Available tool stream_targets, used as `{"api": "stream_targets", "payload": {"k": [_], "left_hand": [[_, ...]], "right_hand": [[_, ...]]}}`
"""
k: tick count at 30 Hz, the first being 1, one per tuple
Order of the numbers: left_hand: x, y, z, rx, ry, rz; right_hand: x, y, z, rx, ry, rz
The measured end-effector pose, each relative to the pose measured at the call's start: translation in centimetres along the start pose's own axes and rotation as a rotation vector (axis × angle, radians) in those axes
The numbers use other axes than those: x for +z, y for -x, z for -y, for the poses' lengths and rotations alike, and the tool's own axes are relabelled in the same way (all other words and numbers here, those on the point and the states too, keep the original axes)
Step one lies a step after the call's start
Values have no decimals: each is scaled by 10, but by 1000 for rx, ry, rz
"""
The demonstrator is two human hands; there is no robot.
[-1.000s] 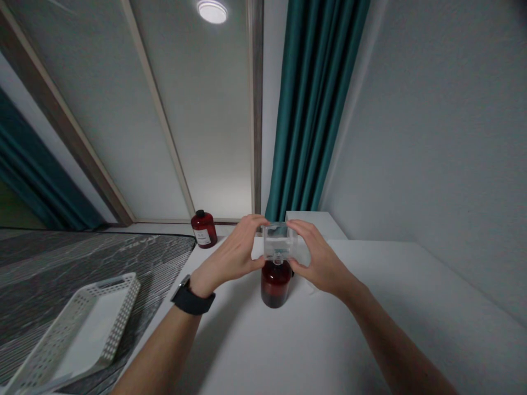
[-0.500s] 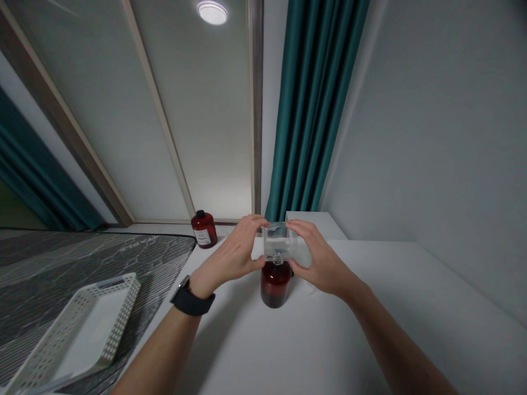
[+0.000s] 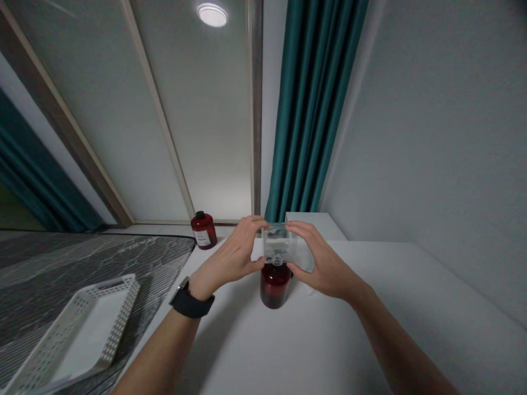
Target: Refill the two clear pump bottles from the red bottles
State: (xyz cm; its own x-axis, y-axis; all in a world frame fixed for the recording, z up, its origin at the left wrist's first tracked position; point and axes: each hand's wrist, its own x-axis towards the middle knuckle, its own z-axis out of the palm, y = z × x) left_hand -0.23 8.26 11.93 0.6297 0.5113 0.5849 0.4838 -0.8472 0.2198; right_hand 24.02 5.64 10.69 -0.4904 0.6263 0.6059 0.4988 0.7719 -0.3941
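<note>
Between my two hands is a small clear bottle [image 3: 279, 241], apparently upside down with its narrow neck pointing downward. It meets the mouth of a dark red bottle [image 3: 274, 288] that stands upright on the white table [image 3: 263, 351]. My left hand [image 3: 233, 249], with a black watch at its wrist, grips the clear bottle's left side, fingers at the top and thumb low. From the other side my right hand [image 3: 325, 260] grips it the same way. Whether the neck sits inside the red bottle's mouth or just rests on it, I cannot tell.
A second red bottle [image 3: 203, 230] with a white label and black cap stands at the table's far left corner. Left of the table is a white perforated basket [image 3: 119, 323] on a dark grey patterned surface. A white box-like block [image 3: 313, 222] and a teal curtain [image 3: 317, 109] are behind.
</note>
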Motion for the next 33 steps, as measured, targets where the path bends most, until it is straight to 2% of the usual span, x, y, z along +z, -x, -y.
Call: {"api": "stream_targets", "payload": {"k": [16,23,33], "left_hand": [[-6,-1,-4,-30,50,69],[-10,-2,-7,-31,126,48],[-11,-2,-8,-32,122,62]], "right_hand": [[2,1,-5,-23,32,-23],[2,1,-5,-32,41,-30],[2,2,-4,-46,51,-32]]}}
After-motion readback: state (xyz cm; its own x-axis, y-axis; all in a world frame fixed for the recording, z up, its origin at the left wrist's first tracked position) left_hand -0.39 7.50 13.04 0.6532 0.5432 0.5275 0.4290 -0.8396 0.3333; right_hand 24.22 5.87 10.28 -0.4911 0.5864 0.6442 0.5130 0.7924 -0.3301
